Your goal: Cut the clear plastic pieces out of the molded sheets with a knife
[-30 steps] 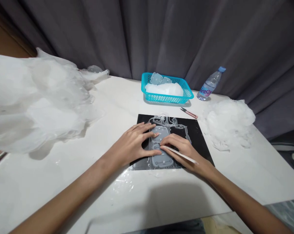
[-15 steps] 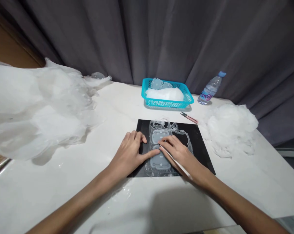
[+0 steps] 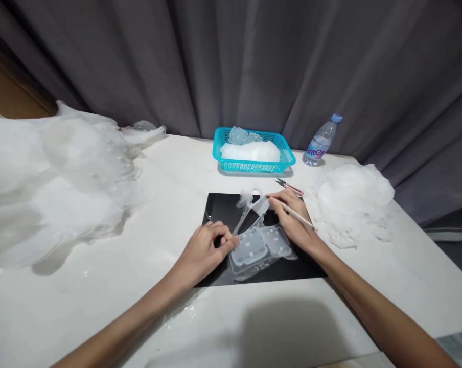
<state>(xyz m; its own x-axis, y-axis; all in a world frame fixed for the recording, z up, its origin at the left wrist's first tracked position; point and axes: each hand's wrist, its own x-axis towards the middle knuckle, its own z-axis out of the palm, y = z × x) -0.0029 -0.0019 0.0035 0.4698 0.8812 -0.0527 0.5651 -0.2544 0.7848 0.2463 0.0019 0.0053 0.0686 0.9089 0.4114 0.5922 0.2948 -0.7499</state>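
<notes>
A clear, frosted plastic sheet (image 3: 250, 247) with rounded rectangular panels and dots lies on a black mat (image 3: 219, 212), its far part lifted and twisted. My left hand (image 3: 211, 248) is closed, thumb and fingers pinching the sheet's left edge. My right hand (image 3: 294, 217) is closed around a thin white pen-like tool (image 3: 302, 220) that slants down to the right. The fingertips of that hand meet the raised strip of the sheet; whether they also pinch it, I cannot tell. The tool's tip is too small to make out.
A turquoise basket (image 3: 254, 166) with white material and frosted pieces stands behind the mat. Thread snips (image 3: 290, 187) lie before it. A water bottle (image 3: 323, 140) stands right of the basket. Crumpled translucent plastic forms a large heap (image 3: 62, 184) at left and a smaller pile (image 3: 355, 199) at right.
The plastic sheet has turned and its far part is now lifted and bent. My right hand has moved away from me with the tool; my left fingers have closed on the edge.
</notes>
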